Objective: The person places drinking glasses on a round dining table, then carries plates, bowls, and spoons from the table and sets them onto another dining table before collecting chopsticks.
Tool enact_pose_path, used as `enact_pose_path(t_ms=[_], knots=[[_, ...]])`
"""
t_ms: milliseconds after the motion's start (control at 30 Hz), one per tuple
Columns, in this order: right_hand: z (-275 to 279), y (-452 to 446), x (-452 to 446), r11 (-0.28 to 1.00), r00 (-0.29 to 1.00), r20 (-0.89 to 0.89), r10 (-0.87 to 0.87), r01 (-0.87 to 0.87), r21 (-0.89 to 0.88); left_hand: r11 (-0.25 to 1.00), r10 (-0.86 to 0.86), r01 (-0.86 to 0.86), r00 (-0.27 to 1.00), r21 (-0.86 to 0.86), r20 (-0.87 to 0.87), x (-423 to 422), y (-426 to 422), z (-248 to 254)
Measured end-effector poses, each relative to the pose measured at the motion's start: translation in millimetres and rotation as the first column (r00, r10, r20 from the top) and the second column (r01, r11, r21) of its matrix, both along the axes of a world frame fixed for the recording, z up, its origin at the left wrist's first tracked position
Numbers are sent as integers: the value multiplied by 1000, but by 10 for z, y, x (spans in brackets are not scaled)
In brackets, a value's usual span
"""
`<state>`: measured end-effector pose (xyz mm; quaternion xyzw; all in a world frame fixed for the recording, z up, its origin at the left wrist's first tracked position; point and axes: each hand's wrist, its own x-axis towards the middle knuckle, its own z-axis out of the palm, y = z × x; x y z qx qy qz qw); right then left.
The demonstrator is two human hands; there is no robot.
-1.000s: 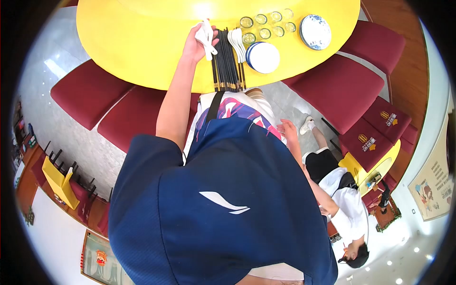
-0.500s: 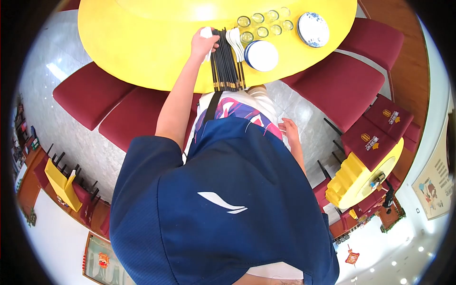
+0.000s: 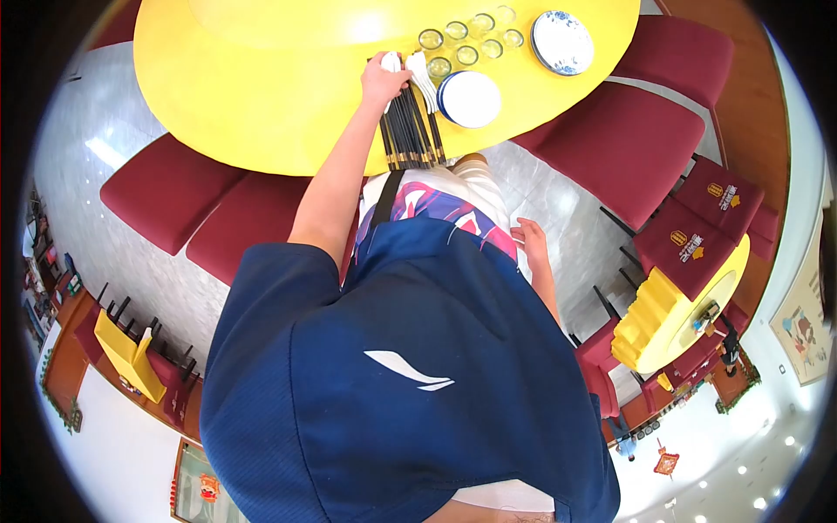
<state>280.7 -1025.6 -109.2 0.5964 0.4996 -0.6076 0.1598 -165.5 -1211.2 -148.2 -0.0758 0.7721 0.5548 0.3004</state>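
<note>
My left hand [image 3: 384, 81] is closed around a white soup spoon [image 3: 391, 61]; whether there are more spoons in the grip I cannot tell. It is over the upper ends of a row of black chopsticks [image 3: 410, 131] with gold bands, laid side by side near the table's edge. Right beside my fingers, a stack of white soup spoons [image 3: 424, 85] lies on the chopsticks. My right hand [image 3: 533, 242] hangs at my side by my hip, fingers loosely bent and apart, with nothing in it.
On the yellow table [image 3: 261, 105], white plates [image 3: 471, 99] with blue rims, several glasses [image 3: 467, 56] and patterned plates [image 3: 562, 42] stand to the right. Dark red chairs [image 3: 615, 148] line the edge on both sides. Another yellow table [image 3: 645, 336] stands behind at the right.
My left hand has moved slightly right with the spoon, from the chopsticks' left side to close beside the spoon stack. The view has shifted a little. My right hand stays at my side.
</note>
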Motion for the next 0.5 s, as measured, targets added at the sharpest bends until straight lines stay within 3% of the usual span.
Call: enact_pose_path(t_ms=[267,367,500], knots=[[-53,-76,61,1000,1000,-11,-28,28,-12,1000,13,-13,999,-9,-33,39,61,17],[-64,-99,74,999,1000,-4,-28,28,-19,996,-75,74,996,-46,-40,73,78,31],[-73,-92,85,999,1000,0,-22,22,-28,1000,20,-20,999,-6,-28,72,68,-39]])
